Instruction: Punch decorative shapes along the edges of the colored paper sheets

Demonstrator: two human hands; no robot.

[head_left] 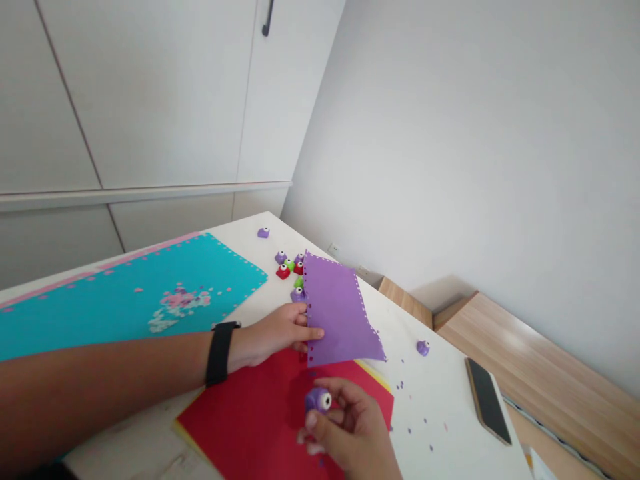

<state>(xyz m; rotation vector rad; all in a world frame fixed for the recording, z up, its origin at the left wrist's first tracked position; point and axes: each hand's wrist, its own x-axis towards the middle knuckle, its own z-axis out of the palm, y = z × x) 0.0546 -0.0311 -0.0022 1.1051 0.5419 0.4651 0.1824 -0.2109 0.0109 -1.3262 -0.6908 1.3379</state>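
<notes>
My left hand (280, 330) pinches the left edge of a purple sheet of paper (337, 307), thumb on top and fingers beneath. Small punched holes run along the sheet's left, top and right edges. In my right hand (357, 427) is a small purple paper punch (316, 401) with a white round top, gripped between thumb and fingers just below the sheet, apart from it. Under both hands lies a red sheet (255, 410), with a yellow sheet (384, 380) showing at its borders. Several more punches (283, 271) in purple, red and green cluster behind my left hand.
A blue sheet (110, 300) with punched edges lies at left, bearing a pile of paper bits (180, 303). Single purple punches stand at the far corner (263, 233) and right (423, 347). A phone (487, 400) rests near the right edge of the white table (440, 393).
</notes>
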